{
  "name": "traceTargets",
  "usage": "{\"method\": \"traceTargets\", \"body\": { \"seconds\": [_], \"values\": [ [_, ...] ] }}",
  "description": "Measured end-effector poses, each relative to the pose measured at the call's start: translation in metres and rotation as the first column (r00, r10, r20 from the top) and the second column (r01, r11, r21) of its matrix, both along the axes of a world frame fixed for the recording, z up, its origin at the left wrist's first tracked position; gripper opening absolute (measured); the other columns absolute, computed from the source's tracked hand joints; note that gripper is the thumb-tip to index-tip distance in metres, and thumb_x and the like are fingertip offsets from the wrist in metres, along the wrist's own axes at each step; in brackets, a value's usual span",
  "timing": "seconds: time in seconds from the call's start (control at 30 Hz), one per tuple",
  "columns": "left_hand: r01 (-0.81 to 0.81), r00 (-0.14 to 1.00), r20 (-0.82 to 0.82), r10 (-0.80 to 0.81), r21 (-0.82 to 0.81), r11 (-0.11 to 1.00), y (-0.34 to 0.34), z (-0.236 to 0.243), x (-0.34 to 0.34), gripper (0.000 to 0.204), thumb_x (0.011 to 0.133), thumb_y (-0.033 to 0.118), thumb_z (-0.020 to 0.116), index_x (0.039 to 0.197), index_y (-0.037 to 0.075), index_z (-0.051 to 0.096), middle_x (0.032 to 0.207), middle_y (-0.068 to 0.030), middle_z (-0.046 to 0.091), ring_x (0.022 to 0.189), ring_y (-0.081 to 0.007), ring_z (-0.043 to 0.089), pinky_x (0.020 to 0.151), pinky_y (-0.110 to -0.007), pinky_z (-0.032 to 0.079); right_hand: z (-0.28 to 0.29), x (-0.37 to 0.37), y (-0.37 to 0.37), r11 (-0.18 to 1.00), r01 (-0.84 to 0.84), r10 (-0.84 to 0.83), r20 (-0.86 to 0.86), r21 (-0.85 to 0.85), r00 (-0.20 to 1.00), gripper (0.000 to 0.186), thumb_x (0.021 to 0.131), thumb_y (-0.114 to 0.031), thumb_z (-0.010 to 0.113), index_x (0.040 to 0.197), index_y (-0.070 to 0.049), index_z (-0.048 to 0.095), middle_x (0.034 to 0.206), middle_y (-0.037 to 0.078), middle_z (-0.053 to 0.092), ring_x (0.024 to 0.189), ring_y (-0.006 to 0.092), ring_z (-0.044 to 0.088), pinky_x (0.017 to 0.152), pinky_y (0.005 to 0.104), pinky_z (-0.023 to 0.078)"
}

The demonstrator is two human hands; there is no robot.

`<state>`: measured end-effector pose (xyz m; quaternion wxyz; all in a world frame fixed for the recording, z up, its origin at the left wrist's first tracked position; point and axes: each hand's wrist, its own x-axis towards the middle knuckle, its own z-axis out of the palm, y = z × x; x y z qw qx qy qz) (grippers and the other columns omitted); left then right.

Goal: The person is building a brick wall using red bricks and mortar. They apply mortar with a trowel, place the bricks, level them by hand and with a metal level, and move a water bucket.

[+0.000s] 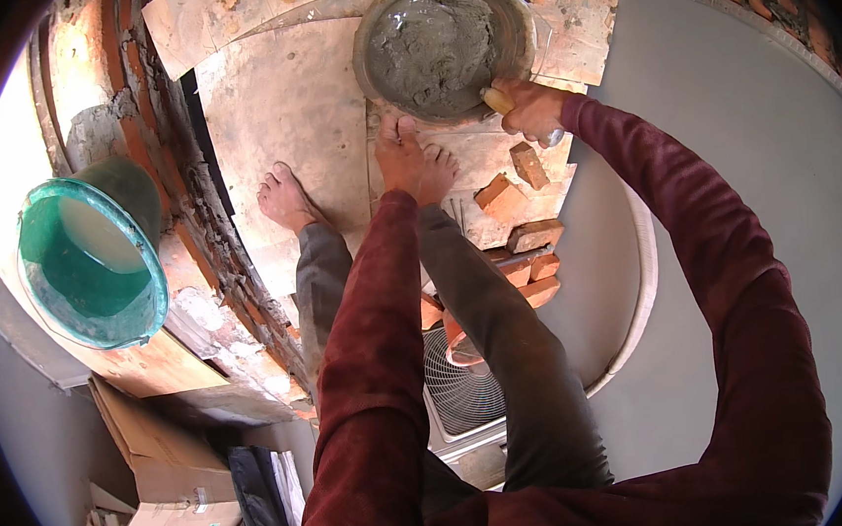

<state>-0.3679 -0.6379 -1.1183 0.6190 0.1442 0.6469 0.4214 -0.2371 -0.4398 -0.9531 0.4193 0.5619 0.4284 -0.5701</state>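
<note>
My right hand [533,111] is closed on the yellow handle [497,99] of a tool at the lower right rim of a round metal basin [365,60] holding wet grey mortar [428,40]; the tool's working end is not clear. My left hand [398,156] hangs over my right foot just below the basin, fingers loosely apart, with nothing visible in it. My bare feet [283,200] stand on worn pale boards [279,96]. Broken red bricks [500,197] lie below my right hand.
A green bucket [66,271] with cloudy water sits on the left ledge beside rough brickwork [133,118]. Cardboard boxes [169,520] are at lower left. A fan grille [460,383] is below the bricks. A grey surface [746,119] curves along the right, with brickwork [787,7] beyond.
</note>
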Motion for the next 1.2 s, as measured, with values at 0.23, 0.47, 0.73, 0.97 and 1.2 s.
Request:
{"method": "traceTargets", "body": {
  "seconds": [0.23,0.47,0.73,0.97,1.2],
  "values": [
    [-0.143,0.986,0.086,0.14,0.025,0.989,0.024,0.041,0.001,0.019,0.104,0.018,0.049,0.088,0.007,0.049,0.075,0.0023,0.05,0.07,-0.0096,0.047,0.063,-0.028,0.046,-0.035,0.018,-0.038,0.775,0.605,-0.63,-0.148,-0.181,0.762,0.037,0.082,-0.002,0.061,0.116,-0.004,0.046,0.079,0.006,0.051,0.055,0.0132,0.054,0.042,0.0329,0.047],
    [-0.163,0.971,0.184,0.151,0.049,0.985,0.01,0.015,-0.001,0.023,0.106,0.024,0.045,0.104,0.005,0.057,0.095,0.0004,0.061,0.084,-0.0073,0.058,0.081,-0.029,0.053,-0.069,0.001,-0.07,-0.223,0.727,-0.967,0.053,-0.649,-0.249,0.025,0.089,-0.004,0.056,0.112,0.0,0.049,0.079,0.003,0.049,0.052,0.0081,0.048,0.043,0.0243,0.042],
    [-0.036,0.999,0.0,0.036,-0.017,0.999,0.021,0.018,-0.013,0.021,0.103,0.024,0.051,0.102,0.004,0.059,0.098,-0.0033,0.066,0.081,-0.0079,0.058,0.08,-0.028,0.052,-0.032,0.022,-0.069,-0.618,0.088,-0.538,0.34,-0.781,-0.771,0.047,0.095,-0.014,0.048,0.129,0.017,0.036,0.083,0.006,0.049,0.05,0.0113,0.053,0.042,0.026,0.046],
    [0.047,0.96,-0.279,-0.01,0.125,0.991,0.054,0.021,-0.051,0.022,0.096,0.026,0.062,0.091,0.004,0.062,0.077,-0.004,0.063,0.07,-0.0102,0.056,0.068,-0.026,0.047,0.057,0.069,-0.012,0.873,0.487,-0.466,-0.287,0.002,0.837,0.052,0.091,-0.011,0.055,0.138,0.003,0.038,0.084,0.013,0.058,0.054,0.0185,0.059,0.049,0.0323,0.053],
    [0.147,0.988,0.039,-0.148,0.02,0.989,0.057,0.01,-0.064,0.018,0.1,0.024,0.058,0.095,0.007,0.058,0.087,0.0029,0.055,0.075,-0.0053,0.052,0.074,-0.027,0.053,-0.038,0.033,0.015,0.664,-0.565,0.569,0.159,0.489,0.807,0.051,0.087,-0.01,0.058,0.134,0.0,0.041,0.11,0.026,0.066,0.104,0.0408,0.065,0.09,0.0441,0.053]
  ]
}}
